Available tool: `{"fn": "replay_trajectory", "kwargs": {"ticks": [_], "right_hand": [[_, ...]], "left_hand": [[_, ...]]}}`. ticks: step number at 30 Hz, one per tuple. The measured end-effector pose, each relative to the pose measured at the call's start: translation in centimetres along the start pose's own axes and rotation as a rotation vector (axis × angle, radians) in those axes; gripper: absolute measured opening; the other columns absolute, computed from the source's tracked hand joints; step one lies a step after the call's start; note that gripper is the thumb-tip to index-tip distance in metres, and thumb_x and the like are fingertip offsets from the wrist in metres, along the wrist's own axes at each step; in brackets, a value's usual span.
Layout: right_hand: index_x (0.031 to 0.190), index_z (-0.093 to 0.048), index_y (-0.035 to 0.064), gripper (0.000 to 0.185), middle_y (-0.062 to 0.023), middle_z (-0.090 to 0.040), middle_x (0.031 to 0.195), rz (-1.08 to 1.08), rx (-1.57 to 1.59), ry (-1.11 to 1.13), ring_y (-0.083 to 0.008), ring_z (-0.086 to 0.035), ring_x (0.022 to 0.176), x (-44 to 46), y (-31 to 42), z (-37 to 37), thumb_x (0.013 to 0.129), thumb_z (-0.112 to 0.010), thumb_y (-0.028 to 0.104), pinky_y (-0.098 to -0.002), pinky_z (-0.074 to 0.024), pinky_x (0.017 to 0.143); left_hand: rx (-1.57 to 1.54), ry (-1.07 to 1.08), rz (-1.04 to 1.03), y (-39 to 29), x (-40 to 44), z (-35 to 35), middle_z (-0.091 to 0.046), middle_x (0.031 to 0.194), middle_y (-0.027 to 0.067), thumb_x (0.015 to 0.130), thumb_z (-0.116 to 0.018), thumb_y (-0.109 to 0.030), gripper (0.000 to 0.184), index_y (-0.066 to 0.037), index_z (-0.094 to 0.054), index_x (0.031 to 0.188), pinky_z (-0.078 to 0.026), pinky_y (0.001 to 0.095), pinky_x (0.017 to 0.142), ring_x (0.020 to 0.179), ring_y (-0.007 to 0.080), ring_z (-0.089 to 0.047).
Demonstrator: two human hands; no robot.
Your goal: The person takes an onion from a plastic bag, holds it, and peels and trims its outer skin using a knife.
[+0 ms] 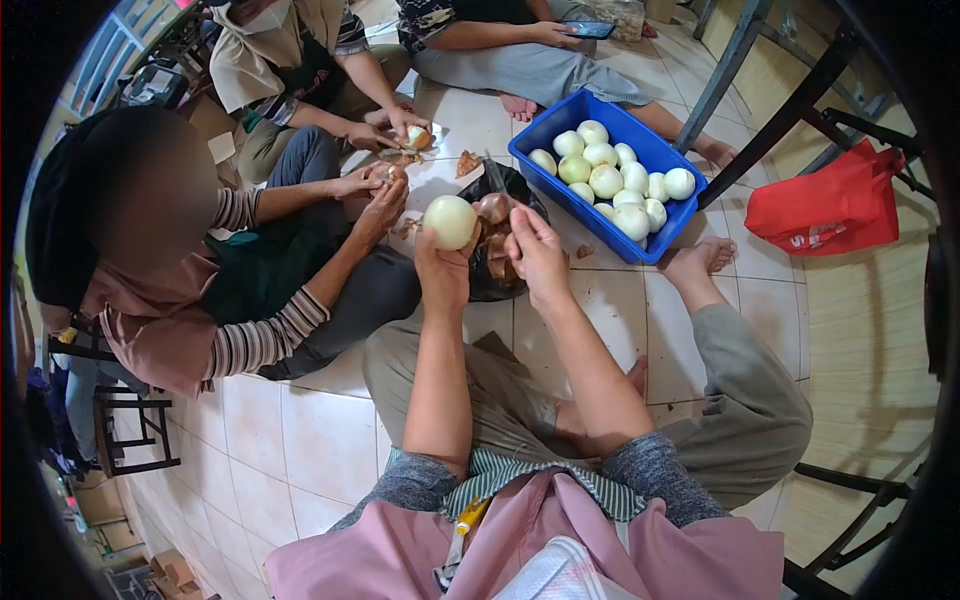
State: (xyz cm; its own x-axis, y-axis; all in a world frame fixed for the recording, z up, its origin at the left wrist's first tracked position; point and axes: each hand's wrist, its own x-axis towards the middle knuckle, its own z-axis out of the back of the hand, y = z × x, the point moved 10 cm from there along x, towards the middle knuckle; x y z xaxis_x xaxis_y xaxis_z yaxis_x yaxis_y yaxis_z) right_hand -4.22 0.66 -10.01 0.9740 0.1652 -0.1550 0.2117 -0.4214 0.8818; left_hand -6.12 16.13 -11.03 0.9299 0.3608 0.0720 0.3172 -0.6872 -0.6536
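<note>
my left hand (441, 272) cups a peeled onion (450, 222) | right hand (540, 262) grips the knife (495, 178) | tip: fingers clear of blade, tbh

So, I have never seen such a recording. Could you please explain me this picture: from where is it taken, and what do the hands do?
No machine is here. One camera, worn on a person's head, looks forward and down, so the two bare hands in the middle are the wearer's own. The left hand holds a peeled onion; the right hand holds a knife. On the tiled floor are a blue tub with peeled onions and a black bag with brown skins. Two co-workers, one near and one farther, also handle onions; a third holds a phone.
</note>
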Motion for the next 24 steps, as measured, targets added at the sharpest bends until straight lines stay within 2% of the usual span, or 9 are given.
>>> {"fn": "replay_trajectory", "kwargs": {"ticks": [2, 3, 4, 5, 9, 12, 15, 19, 24], "right_hand": [[0.125, -0.063, 0.0118, 0.035, 0.0076, -0.045, 0.063, 0.000, -0.041, -0.015, 0.0000, -0.032, 0.048, 0.5, -0.8, 1.2, 0.103, -0.053, 0.038, -0.0169, -0.0227, 0.040], [0.123, -0.063, 0.0114, 0.035, 0.0077, -0.045, 0.063, -0.026, -0.084, -0.026, -0.0001, -0.032, 0.048, 0.7, -1.6, 1.9, 0.103, -0.054, 0.039, -0.0172, -0.0229, 0.040], [0.120, -0.063, 0.0111, 0.035, 0.0078, -0.044, 0.062, -0.052, -0.128, -0.037, -0.0002, -0.032, 0.048, 0.9, -2.5, 2.5, 0.103, -0.054, 0.040, -0.0174, -0.0231, 0.041], [0.111, -0.065, 0.0088, 0.036, 0.0077, -0.045, 0.062, -0.018, -0.200, -0.020, -0.0010, -0.035, 0.049, 0.9, -2.9, 2.7, 0.102, -0.055, 0.042, -0.0189, -0.0263, 0.043], [0.105, -0.071, -0.0019, 0.043, -0.0074, -0.067, 0.079, -0.014, -0.549, 0.001, -0.0112, -0.061, 0.068, 1.3, -4.7, 3.0, 0.099, -0.058, 0.039, -0.0285, -0.0489, 0.063], [0.114, -0.068, -0.0006, 0.044, -0.0121, -0.072, 0.089, 0.093, -0.676, -0.041, -0.0165, -0.068, 0.077, 1.3, -4.5, 2.9, 0.099, -0.057, 0.040, -0.0304, -0.0523, 0.072], [0.125, -0.064, 0.0034, 0.046, -0.0151, -0.073, 0.099, 0.212, -0.557, -0.068, -0.0237, -0.072, 0.087, -1.4, -0.6, 0.3, 0.099, -0.057, 0.041, -0.0332, -0.0533, 0.079], [0.131, -0.061, 0.0138, 0.044, -0.0159, -0.072, 0.108, 0.420, -0.660, 0.008, -0.0306, -0.071, 0.098, -4.1, 1.8, -3.1, 0.098, -0.057, 0.042, -0.0368, -0.0539, 0.081], [0.133, -0.060, 0.0147, 0.043, -0.0155, -0.072, 0.111, 0.494, -0.762, -0.079, -0.0325, -0.071, 0.098, -4.6, 2.7, -2.9, 0.098, -0.057, 0.040, -0.0377, -0.0542, 0.082]], "left_hand": [[-0.122, -0.023, 0.080, -0.6, -0.3, -0.9, -0.062, 0.123, 0.0168, 0.099, -0.045, -0.041, 0.050, 0.001, -0.051, 0.126, -0.057, 0.0373, 0.093, 0.108, 0.0318, -0.065], [-0.171, -0.069, 0.136, -0.3, -0.3, -0.8, -0.064, 0.122, 0.0180, 0.099, -0.036, -0.047, 0.057, 0.001, -0.055, 0.124, -0.058, 0.0355, 0.083, 0.108, 0.0335, -0.066], [-0.208, -0.043, 0.153, -0.1, -0.3, -0.5, -0.064, 0.122, 0.0175, 0.098, -0.038, -0.049, 0.058, 0.000, -0.055, 0.124, -0.058, 0.0351, 0.081, 0.107, 0.0335, -0.065], [-0.246, -0.017, 0.170, 0.3, -0.3, 0.1, -0.064, 0.121, 0.0170, 0.097, -0.039, -0.050, 0.058, -0.001, -0.055, 0.125, -0.057, 0.0347, 0.080, 0.107, 0.0334, -0.065], [-0.342, 0.027, 0.194, 0.6, -0.6, 0.3, -0.065, 0.115, 0.0146, 0.097, -0.048, -0.052, 0.056, -0.004, -0.056, 0.124, -0.054, 0.0305, 0.072, 0.097, 0.0284, -0.065], [-0.211, -0.093, 0.173, 0.9, -0.5, 1.2, -0.065, 0.108, 0.0105, 0.096, -0.057, -0.052, 0.054, -0.004, -0.056, 0.122, -0.053, 0.0311, 0.075, 0.090, 0.0215, -0.063], [-0.193, -0.188, 0.177, 1.0, -0.9, 1.3, -0.065, 0.107, 0.0087, 0.091, -0.068, -0.051, 0.056, -0.005, -0.056, 0.120, -0.054, 0.0323, 0.080, 0.093, 0.0194, -0.063], [-0.111, -0.116, 0.105, 1.9, -0.9, 0.9, -0.065, 0.109, 0.0078, 0.089, -0.071, -0.046, 0.054, -0.004, -0.056, 0.119, -0.052, 0.0334, 0.090, 0.100, 0.0200, -0.063], [-0.090, -0.065, 0.152, 3.1, -1.8, -0.1, -0.065, 0.110, 0.0068, 0.089, -0.074, -0.042, 0.052, -0.005, -0.057, 0.121, -0.053, 0.0329, 0.087, 0.102, 0.0180, -0.063]]}}
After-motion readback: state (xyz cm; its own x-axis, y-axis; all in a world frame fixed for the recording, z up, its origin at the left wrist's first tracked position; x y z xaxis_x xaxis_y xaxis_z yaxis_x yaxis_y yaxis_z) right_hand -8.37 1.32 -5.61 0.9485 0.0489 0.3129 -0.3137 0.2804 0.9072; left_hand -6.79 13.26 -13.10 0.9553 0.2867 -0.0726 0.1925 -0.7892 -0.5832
